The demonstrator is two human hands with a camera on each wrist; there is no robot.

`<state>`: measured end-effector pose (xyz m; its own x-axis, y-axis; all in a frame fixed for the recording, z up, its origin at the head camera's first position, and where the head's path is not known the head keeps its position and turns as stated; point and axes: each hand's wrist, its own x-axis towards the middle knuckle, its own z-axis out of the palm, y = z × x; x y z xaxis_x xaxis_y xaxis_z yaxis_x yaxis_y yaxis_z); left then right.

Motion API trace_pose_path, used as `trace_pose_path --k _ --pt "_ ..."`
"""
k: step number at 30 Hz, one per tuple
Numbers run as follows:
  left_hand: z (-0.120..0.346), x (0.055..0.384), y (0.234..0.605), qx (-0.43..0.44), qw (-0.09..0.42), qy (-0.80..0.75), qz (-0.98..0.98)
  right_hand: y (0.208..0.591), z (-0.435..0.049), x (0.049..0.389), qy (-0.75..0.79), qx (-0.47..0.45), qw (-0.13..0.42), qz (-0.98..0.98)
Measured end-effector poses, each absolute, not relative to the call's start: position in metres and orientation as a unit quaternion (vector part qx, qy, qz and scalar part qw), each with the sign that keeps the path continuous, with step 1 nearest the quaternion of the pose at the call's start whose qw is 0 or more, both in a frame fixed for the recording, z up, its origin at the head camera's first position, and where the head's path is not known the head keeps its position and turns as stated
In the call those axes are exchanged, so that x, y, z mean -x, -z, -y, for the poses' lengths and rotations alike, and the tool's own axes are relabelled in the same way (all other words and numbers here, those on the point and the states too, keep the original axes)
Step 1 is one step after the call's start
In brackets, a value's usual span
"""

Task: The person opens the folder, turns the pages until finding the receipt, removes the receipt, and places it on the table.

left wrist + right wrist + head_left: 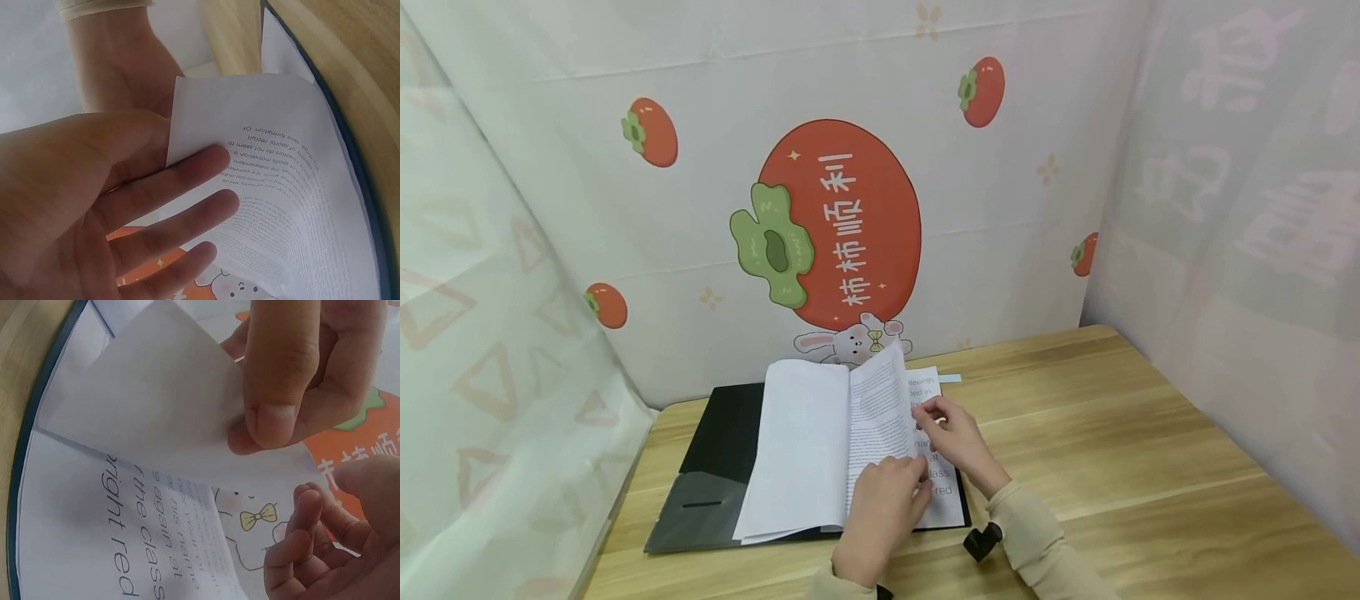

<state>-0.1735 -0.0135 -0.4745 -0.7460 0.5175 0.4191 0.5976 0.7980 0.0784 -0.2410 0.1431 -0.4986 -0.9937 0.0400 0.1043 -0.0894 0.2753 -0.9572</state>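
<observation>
My left hand (883,504) is low over a black folder (727,425) of printed sheets. It pinches a lifted white page (237,100) near its corner, fingers on the printed side and thumb tucked behind, as the left wrist view shows. In the right wrist view that page (150,394) bends up over a large-print sheet (69,519). Close to the raised page edge is my right hand (955,435), its fingers loosely curled around nothing. On the left, a stack of turned pages (801,442) lies partly over the folder's cover.
The folder lies on a wood-grain table (1150,467), near the back wall sheet (1015,183) with persimmon prints. A light blue tab (951,378) sticks out at the folder's upper right. A small black device (982,542) is on the right wrist.
</observation>
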Motion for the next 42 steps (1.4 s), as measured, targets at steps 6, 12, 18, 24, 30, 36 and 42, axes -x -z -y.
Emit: trace_pose_path --k 6,12,18,24,30,36,42 --pt "0.021 0.176 0.465 0.296 0.193 0.133 0.926 0.503 -0.150 0.244 -0.611 0.004 0.050 0.790" --pt "0.030 0.177 0.456 0.292 0.174 0.163 0.926 0.510 -0.158 0.247 -0.569 0.030 0.032 0.821" --pt "0.045 0.179 0.445 0.274 0.167 0.190 0.928 0.518 -0.162 0.247 -0.527 0.036 0.015 0.849" --pt "0.062 0.180 0.434 0.248 0.150 0.210 0.934 0.522 -0.162 0.249 -0.507 0.042 0.009 0.861" --pt "0.081 0.182 0.421 0.223 0.119 0.227 0.941 0.526 -0.166 0.253 -0.495 0.039 0.018 0.868" --pt "0.104 0.183 0.410 0.199 0.093 0.249 0.943 0.528 -0.168 0.255 -0.497 0.050 0.011 0.866" --pt "0.126 0.183 0.402 0.161 0.083 0.264 0.947 0.530 -0.169 0.254 -0.521 0.059 -0.006 0.851"
